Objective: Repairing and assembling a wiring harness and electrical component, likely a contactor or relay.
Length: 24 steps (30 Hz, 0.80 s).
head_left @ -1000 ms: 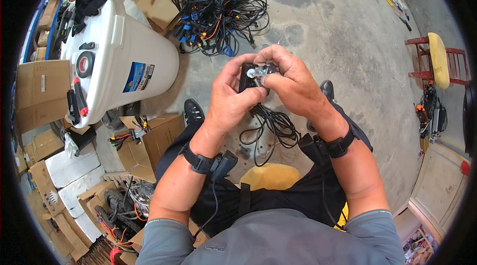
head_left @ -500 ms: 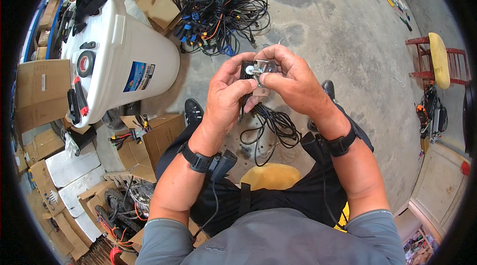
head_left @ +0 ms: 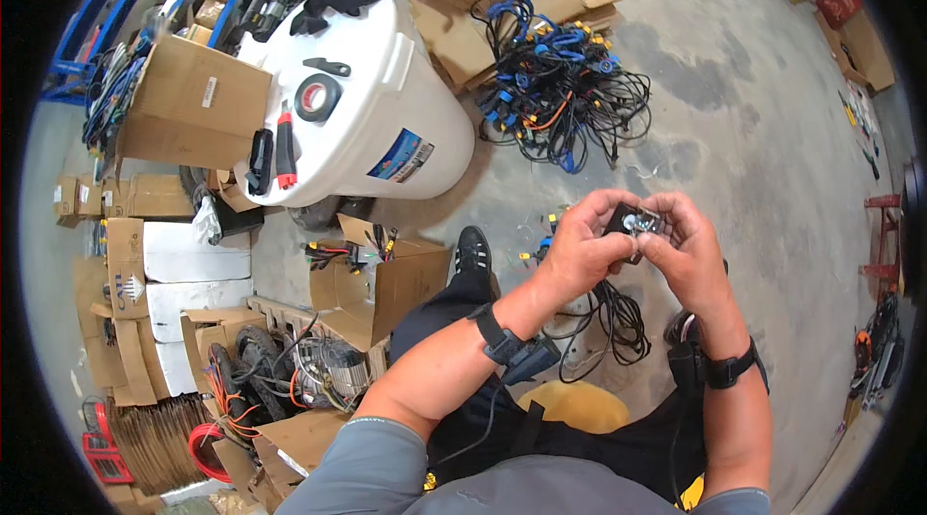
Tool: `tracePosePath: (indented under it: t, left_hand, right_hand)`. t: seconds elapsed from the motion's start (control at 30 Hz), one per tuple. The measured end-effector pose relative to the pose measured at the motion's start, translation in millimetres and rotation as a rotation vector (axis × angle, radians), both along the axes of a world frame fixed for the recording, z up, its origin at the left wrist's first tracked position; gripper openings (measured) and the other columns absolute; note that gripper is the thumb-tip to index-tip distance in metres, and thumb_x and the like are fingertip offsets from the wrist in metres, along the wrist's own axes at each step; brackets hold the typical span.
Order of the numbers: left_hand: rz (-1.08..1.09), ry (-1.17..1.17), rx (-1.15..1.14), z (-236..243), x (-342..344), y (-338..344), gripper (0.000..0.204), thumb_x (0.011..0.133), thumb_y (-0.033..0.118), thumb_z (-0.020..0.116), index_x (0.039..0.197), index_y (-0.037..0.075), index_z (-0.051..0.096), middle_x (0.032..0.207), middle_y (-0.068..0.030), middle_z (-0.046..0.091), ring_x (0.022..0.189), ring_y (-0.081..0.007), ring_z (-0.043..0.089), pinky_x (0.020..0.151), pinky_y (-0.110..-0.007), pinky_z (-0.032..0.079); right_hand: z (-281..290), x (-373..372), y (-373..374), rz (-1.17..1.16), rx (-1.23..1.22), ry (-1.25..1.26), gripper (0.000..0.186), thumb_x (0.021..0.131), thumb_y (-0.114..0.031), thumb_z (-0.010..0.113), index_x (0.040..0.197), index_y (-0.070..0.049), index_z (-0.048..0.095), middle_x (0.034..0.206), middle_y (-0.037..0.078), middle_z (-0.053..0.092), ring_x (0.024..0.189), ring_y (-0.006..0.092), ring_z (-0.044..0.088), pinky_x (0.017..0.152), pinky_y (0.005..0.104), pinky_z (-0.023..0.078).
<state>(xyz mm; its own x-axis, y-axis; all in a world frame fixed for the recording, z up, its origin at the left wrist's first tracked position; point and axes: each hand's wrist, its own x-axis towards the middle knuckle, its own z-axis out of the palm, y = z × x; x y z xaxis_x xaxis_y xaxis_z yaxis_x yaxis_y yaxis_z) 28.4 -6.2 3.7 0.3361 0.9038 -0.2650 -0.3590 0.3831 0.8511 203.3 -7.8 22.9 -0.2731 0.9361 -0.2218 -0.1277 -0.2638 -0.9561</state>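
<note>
Between my two hands is a small black device with shiny metal parts and a pale round piece (head_left: pixel 632 222); its exact kind cannot be made out. My left hand (head_left: pixel 583 237) grips its left side, thumb on the near edge. My right hand (head_left: pixel 688 247) pinches the other side, fingers curled behind and thumb in front. Both thumbs nearly meet on the device, and the fingers hide much of it. Just below the hands lies a loose coil of black cable (head_left: pixel 620 320) on the floor; whether it joins the device is hidden.
At left stands a white lidded bucket (head_left: pixel 430 143), with a black tape roll (head_left: pixel 318 97) and a red-and-black tool (head_left: pixel 286 150) on top. A tangled cable pile (head_left: pixel 570 81) lies beyond my hands. An open cardboard box (head_left: pixel 338 288) sits by my left leg, near a yellow stool seat (head_left: pixel 570 406).
The view has swung left, so the bucket and cable pile sit farther right in the picture. Both hands still hold the device, and the flat metal plate seen below it no longer shows.
</note>
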Motion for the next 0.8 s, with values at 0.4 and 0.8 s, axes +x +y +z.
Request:
tracePosePath:
  t: [0.4, 0.8]
  left_hand:
    - [-0.024, -0.065, -0.010, 7.5, -3.6, 3.1, 0.048, 0.080, 0.002, 0.059, 0.127, 0.001, 0.051, 0.089, -0.0039, 0.058, 0.058, -0.0079, 0.048, 0.045, -0.022, 0.036]
    - [-0.017, -0.086, -0.070, 11.0, -2.9, 2.3, 0.048, 0.080, -0.001, 0.057, 0.127, 0.005, 0.053, 0.096, -0.0028, 0.060, 0.064, -0.0065, 0.049, 0.049, -0.021, 0.038]
  right_hand:
    - [3.7, -0.2, 2.3, -0.004, -0.012, 0.054, 0.036, 0.088, -0.001, 0.063, 0.121, 0.003, 0.050, 0.107, 0.007, 0.061, 0.096, 0.0109, 0.060, 0.084, 0.0269, 0.050]
    - [2.2, 0.7, 1.0, -0.023, 0.074, -0.112, 0.033, 0.087, -0.002, 0.065, 0.118, 0.001, 0.055, 0.102, 0.005, 0.062, 0.088, 0.0088, 0.060, 0.077, 0.0244, 0.051]
